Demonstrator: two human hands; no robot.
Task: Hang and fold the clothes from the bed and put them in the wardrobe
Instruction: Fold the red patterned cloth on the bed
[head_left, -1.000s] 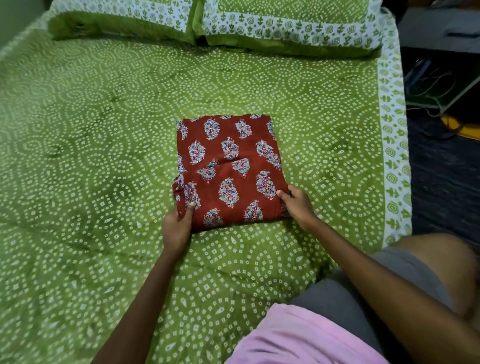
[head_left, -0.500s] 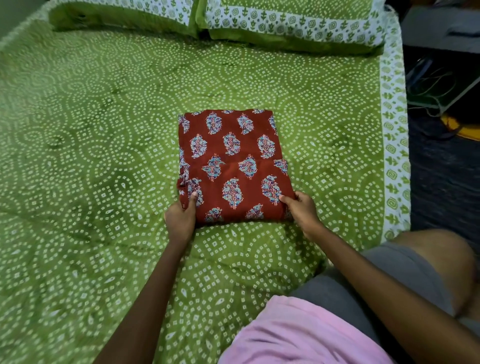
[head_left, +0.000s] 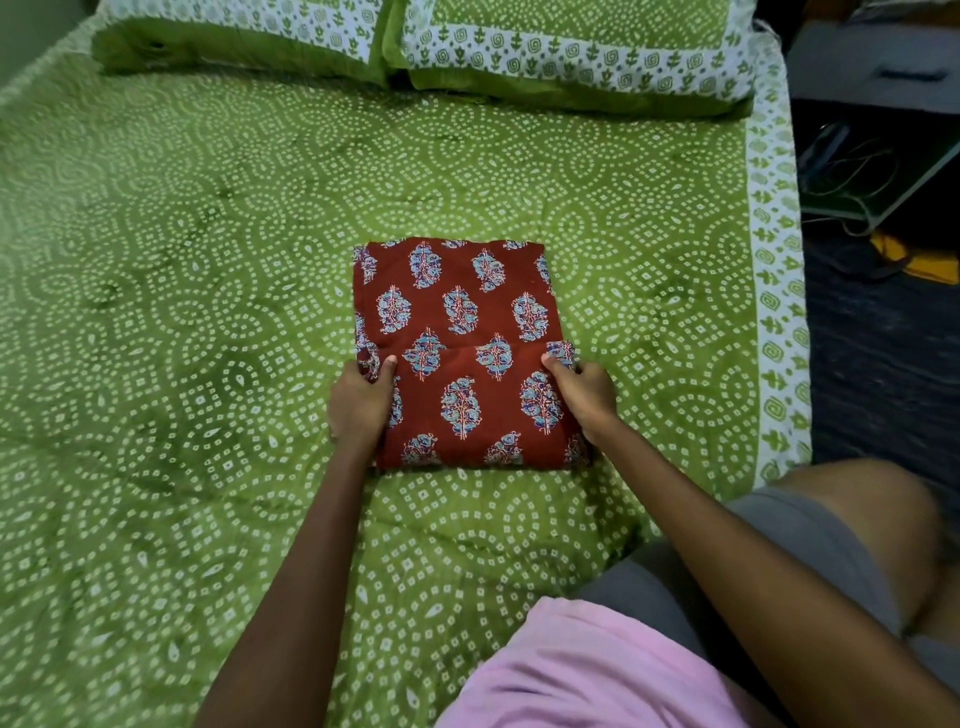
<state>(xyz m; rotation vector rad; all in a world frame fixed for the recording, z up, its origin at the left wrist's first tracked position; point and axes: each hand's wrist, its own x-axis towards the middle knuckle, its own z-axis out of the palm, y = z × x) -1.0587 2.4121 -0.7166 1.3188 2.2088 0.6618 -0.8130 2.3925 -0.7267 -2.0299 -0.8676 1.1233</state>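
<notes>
A folded red garment (head_left: 457, 312) printed with blue motifs lies on the green bed sheet (head_left: 182, 312), a little right of the bed's middle. Its near half is folded over away from me, with the folded edge lying across the middle of the garment. My left hand (head_left: 361, 405) grips the left side of that flap, thumb on top. My right hand (head_left: 584, 395) grips its right side in the same way. The wardrobe is out of view.
Two green pillows (head_left: 571, 57) with white patterned borders lie at the head of the bed. The bed's right edge (head_left: 774, 291) borders a dark floor with cables and a yellow object (head_left: 930, 262). My bent knee (head_left: 857, 530) rests at the lower right.
Both hands have carried the garment's near edge up and away from me, folding the near half over. The garment is now shorter front to back.
</notes>
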